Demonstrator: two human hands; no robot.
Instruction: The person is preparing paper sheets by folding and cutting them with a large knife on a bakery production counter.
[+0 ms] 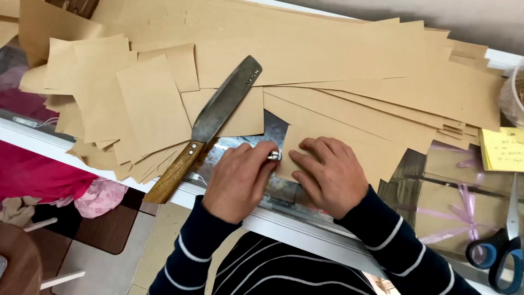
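Paper sheets (338,71), tan and cut in long strips and small rectangles, fan out across the desk (305,229). One sheet (349,145) lies under my right hand (327,175), whose fingers lie flat and spread on it, pressing it down near the desk's front edge. My left hand (240,177) sits just beside it, its grip pinched on a small shiny metal piece (274,155) at the sheet's left edge. A big knife (210,123) with a wooden handle lies slanted to the left of my hands. Scissors (505,246) with blue handles rest well to the right, near yellow notes (502,148).
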